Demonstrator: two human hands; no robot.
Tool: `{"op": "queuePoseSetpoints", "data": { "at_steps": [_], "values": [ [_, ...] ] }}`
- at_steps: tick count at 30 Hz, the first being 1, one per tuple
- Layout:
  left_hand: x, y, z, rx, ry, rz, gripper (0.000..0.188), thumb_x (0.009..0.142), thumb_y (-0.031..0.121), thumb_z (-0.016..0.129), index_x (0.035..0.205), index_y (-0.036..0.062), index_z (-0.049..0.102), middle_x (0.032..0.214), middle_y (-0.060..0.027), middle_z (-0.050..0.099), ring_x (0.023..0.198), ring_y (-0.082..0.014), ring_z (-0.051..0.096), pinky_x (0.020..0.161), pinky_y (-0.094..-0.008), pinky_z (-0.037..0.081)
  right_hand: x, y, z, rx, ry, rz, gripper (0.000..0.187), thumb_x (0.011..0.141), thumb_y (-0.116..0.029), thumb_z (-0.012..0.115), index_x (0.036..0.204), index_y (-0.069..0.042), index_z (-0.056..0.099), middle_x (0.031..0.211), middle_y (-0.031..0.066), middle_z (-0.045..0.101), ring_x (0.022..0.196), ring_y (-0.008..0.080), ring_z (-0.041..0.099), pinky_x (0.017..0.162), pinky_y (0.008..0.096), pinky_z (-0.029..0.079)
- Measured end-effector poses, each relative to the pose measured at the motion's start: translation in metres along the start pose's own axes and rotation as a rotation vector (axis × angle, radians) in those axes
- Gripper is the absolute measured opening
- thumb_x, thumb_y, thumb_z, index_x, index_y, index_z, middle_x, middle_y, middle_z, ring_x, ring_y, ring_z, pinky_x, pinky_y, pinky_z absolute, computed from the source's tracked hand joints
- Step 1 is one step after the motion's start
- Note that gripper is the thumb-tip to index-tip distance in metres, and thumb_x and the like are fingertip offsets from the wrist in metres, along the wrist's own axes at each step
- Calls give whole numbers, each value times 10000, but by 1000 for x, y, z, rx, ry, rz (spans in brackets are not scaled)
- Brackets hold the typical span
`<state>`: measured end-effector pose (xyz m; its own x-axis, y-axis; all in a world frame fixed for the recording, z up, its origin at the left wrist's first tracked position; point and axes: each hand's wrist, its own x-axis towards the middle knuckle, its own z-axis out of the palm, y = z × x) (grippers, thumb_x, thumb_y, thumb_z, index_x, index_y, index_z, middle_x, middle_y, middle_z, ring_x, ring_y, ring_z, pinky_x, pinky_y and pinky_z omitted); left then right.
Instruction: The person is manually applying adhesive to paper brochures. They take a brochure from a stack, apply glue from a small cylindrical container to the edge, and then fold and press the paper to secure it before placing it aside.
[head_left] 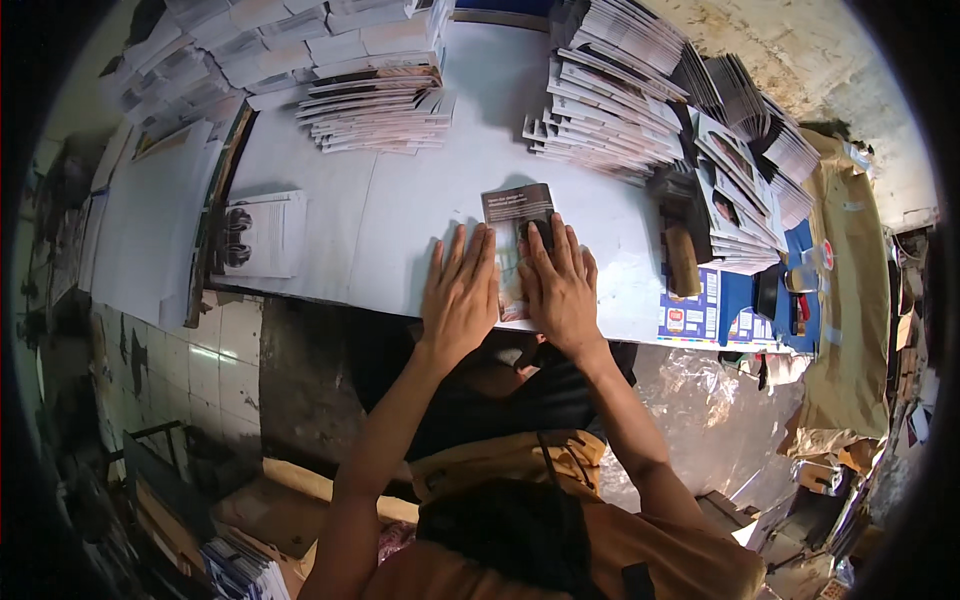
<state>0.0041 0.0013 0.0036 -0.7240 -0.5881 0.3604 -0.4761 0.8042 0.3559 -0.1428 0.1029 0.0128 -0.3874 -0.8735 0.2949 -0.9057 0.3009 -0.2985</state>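
Observation:
A narrow printed leaflet [518,205] with a dark top and a picture lower down lies upright on the white tabletop [400,220], close to the front edge. My left hand [463,290] rests flat along its left edge, fingers stretched forward and slightly spread. Across its right half lies my right hand [560,280], palm down, fingers extended and pressing on the paper. Both hands cover part of the leaflet's middle and lower area. Neither hand is gripping anything.
A pile of folded leaflets [375,108] stands at the back left, before tall stacks of white paper bundles [300,40]. More leaflet stacks [610,110] fill the back right. A wooden-handled tool [682,258] lies at right; a small sheet [265,235] lies at left.

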Motion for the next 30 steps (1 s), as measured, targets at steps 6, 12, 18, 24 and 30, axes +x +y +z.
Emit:
{"op": "queuePoseSetpoints", "data": {
  "at_steps": [6, 12, 18, 24, 30],
  "values": [
    [1, 1, -5, 11, -19, 39, 525, 1003, 196, 560, 1486, 1, 497, 1543, -139, 510, 1490, -354, 382, 1236, -555, 232, 1, 1, -2, -6, -19, -14, 542, 1034, -313, 546, 1537, -127, 467, 1635, 223, 330, 1469, 414, 382, 1155, 594, 311],
    [0, 0, -2, 14, -14, 48, 505, 1012, 212, 558, 1480, 28, 517, 1580, -112, 469, 1500, -347, 363, 1237, -557, 228, 1, 2, -2, -3, -35, -14, 545, 1034, -309, 544, 1541, -125, 462, 1637, 223, 326, 1470, 412, 379, 1154, 598, 306],
    [0, 2, -3, 17, -38, 44, 514, 1011, 221, 564, 1486, 29, 513, 1584, -101, 463, 1506, -355, 344, 1239, -571, 214, 1, 2, -2, 8, -45, -6, 549, 1031, -304, 540, 1542, -123, 460, 1640, 221, 323, 1480, 407, 365, 1156, 597, 303],
    [0, 3, -2, 39, -49, 42, 518, 1020, 236, 540, 1496, 35, 503, 1597, -92, 446, 1509, -367, 334, 1240, -573, 212, 1, 3, 0, -16, -35, -13, 543, 1031, -323, 534, 1534, -126, 475, 1642, 213, 325, 1476, 396, 375, 1157, 596, 305],
    [-1, 2, -2, 57, -35, 51, 515, 1025, 235, 529, 1499, 37, 498, 1601, -85, 441, 1507, -369, 335, 1240, -568, 218, 1, 1, 2, -26, -23, -7, 545, 1026, -328, 540, 1532, -134, 481, 1638, 204, 338, 1474, 393, 380, 1152, 596, 316]
  ]
}}
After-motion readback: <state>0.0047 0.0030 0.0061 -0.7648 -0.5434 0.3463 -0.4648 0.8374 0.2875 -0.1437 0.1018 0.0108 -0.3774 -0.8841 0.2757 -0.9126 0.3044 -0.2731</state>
